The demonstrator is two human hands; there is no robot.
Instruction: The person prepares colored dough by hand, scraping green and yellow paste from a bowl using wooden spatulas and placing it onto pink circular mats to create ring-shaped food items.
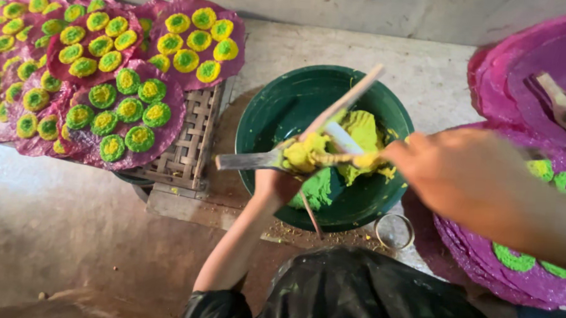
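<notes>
Centrally, over the green bowl (pixel 265 123), the left hand (pixel 275 187) grips a flat blade (pixel 248 160) loaded with soft, sticky yellow paste (pixel 305 155); the right hand (pixel 451 169), blurred, pinches a stick (pixel 346 104). Paste likely smears; handle by tool ends.

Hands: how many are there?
2. The left hand holds a yellow-smeared flat stick over the round green bowl; the right hand is at its right rim.
</notes>
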